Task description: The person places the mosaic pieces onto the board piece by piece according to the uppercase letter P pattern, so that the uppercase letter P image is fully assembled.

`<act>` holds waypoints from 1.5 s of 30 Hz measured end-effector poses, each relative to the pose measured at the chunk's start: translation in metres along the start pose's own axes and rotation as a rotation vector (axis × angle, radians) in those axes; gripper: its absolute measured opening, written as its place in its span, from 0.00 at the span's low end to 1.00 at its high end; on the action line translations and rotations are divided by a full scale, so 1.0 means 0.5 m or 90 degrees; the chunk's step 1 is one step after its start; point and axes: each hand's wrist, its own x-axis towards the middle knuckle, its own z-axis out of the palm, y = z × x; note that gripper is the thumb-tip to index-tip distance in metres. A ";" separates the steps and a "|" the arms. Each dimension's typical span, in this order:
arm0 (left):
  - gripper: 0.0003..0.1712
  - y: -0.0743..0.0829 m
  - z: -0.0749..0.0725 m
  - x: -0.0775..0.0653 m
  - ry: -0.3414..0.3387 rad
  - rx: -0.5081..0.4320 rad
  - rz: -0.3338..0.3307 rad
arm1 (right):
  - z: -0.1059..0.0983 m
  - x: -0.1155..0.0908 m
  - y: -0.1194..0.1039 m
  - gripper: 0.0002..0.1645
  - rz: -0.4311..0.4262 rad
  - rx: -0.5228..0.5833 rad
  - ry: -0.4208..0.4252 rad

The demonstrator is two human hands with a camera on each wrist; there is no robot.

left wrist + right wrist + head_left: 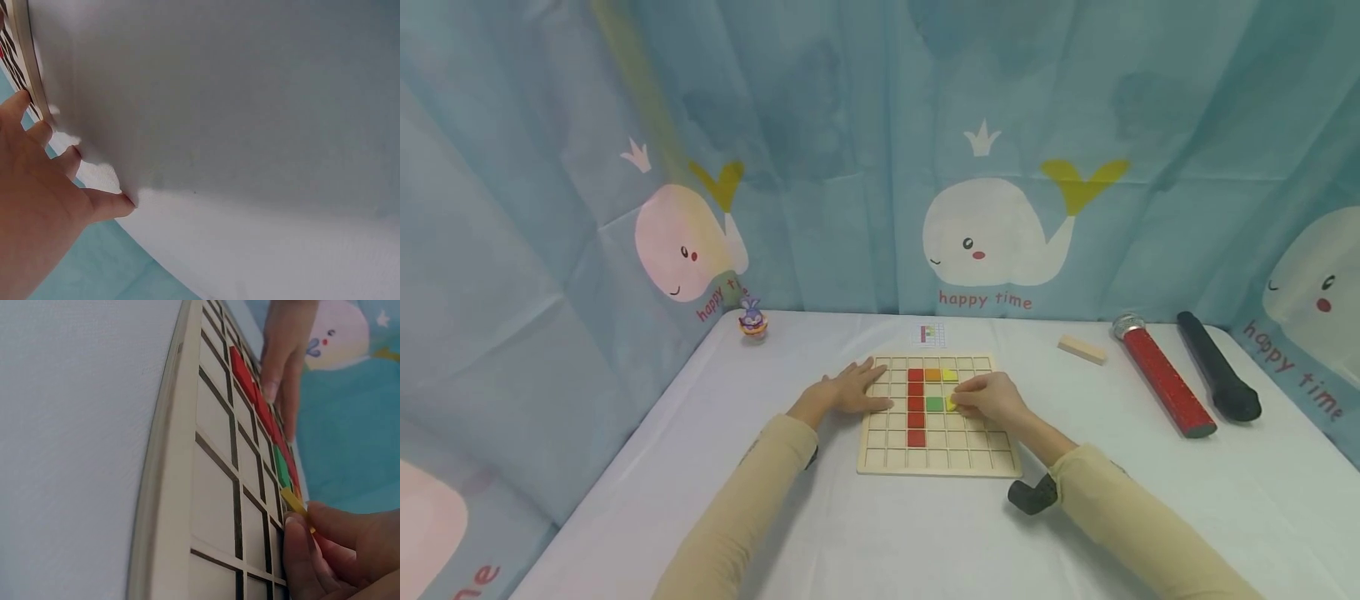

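A square wooden grid board (940,464) lies on the white table. My left hand (853,389) rests at its left edge with the fingers spread; in the left wrist view they lie by the board's rim. Between thumb and fingertips my right hand (996,398) pinches a yellow square tile (295,503), which is tilted over a cell just right of the green tile (934,404). Several red tiles (916,421) form a column left of the green one. At the top of that column, an orange tile (932,375) and another yellow tile (950,375) continue to the right.
Behind the board lies a small printed pattern card (929,336). To the right are a wooden block (1082,350), a red microphone (1165,375) and a black microphone-shaped object (1217,367). A small purple-eared toy figure (752,321) stands at the back left corner.
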 end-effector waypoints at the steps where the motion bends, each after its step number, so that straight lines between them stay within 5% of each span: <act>1: 0.47 -0.001 0.001 0.001 0.001 -0.001 0.000 | 0.001 0.001 0.000 0.14 -0.001 -0.001 0.002; 36: 0.47 -0.004 0.003 0.006 0.005 -0.004 -0.003 | -0.008 0.001 -0.004 0.14 0.014 0.012 -0.039; 45: 0.47 0.000 -0.001 0.001 0.000 -0.003 -0.006 | -0.047 0.002 0.003 0.22 0.008 0.060 -0.078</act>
